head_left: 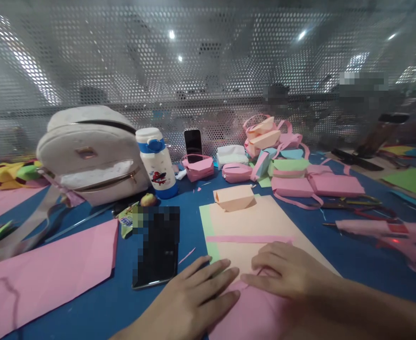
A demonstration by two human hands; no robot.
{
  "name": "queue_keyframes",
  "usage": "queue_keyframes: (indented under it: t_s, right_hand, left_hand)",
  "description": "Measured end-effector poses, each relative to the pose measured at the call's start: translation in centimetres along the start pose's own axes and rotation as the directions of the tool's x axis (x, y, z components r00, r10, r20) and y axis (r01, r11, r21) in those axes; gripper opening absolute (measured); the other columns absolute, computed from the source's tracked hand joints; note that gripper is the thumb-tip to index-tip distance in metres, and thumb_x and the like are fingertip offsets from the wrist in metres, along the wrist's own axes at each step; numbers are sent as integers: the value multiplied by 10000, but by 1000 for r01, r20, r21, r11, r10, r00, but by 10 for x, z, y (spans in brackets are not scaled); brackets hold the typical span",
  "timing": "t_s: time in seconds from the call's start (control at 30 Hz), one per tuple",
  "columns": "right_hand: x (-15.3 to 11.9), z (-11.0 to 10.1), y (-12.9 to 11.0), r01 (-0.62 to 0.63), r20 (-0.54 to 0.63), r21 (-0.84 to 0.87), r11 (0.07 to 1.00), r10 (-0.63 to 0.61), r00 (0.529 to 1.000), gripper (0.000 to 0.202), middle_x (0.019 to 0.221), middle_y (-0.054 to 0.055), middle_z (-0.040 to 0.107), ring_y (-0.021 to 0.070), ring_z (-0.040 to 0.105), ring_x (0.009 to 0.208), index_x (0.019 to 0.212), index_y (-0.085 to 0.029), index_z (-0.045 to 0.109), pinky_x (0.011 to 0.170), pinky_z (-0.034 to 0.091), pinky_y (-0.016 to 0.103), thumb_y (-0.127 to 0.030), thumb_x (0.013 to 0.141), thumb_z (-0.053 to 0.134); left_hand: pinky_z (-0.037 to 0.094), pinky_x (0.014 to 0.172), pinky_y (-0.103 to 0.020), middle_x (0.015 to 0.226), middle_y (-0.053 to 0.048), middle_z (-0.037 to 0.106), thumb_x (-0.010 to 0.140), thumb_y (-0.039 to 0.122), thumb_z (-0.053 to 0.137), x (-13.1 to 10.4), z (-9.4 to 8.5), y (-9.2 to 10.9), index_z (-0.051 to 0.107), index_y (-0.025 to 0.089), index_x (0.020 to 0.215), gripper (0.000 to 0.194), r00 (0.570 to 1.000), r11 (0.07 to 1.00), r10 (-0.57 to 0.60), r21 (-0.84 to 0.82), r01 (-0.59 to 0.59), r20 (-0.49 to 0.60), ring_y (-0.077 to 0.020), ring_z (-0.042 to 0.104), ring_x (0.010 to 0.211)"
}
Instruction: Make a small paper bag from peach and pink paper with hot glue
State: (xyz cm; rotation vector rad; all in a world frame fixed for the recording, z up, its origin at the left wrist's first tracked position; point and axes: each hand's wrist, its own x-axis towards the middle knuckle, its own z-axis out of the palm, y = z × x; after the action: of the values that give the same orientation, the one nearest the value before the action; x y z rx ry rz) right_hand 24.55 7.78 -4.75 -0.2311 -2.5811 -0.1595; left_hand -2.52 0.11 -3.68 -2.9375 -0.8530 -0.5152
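My left hand (188, 297) lies nearly flat, fingers stretched apart, its fingertips on the edge of a pink sheet of paper (252, 314). Opposite it, my right hand (296, 271) has its fingers curled and drawn together at the sheet's upper edge, where the paper looks folded. The pink sheet rests over a stack of peach paper (275, 215), with green paper (208, 222) showing along the left side. Across the stack runs a narrow pink paper strip (243, 239). Beyond it sits a small folded peach paper box (234, 196).
A phone (158, 250) and a large pink sheet (59, 274) lie left. Behind stand a white backpack (91, 156) and a bottle (156, 163). Several small paper bags (289, 186) sit at back right, near a pink glue gun (381, 229) with a lit red light. Perforated metal (208, 61) closes the back.
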Motion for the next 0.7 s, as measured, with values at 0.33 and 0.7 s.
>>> queue_keyframes:
  t_s: [0.33, 0.7]
  right_hand:
    - [5, -3, 0, 49, 68, 23, 999, -50, 996, 292, 939, 33, 697, 154, 605, 845, 1212, -206, 624, 764, 460, 321, -94, 971, 503]
    - [7, -4, -1, 22, 48, 69, 997, -25, 999, 261, 921, 22, 708, 158, 598, 827, 1124, -201, 650, 758, 453, 320, -120, 1009, 430]
  left_hand:
    - [357, 1138, -418, 1227, -74, 683, 1025, 153, 357, 4, -1, 4, 560, 161, 1304, 346, 998, 1000, 12, 8, -11, -63, -188, 546, 1227]
    - [458, 1018, -385, 908, -56, 709, 1043, 169, 255, 4, 0, 11, 610, 145, 1208, 392, 990, 1000, -13, 3, 13, -141, -160, 617, 900]
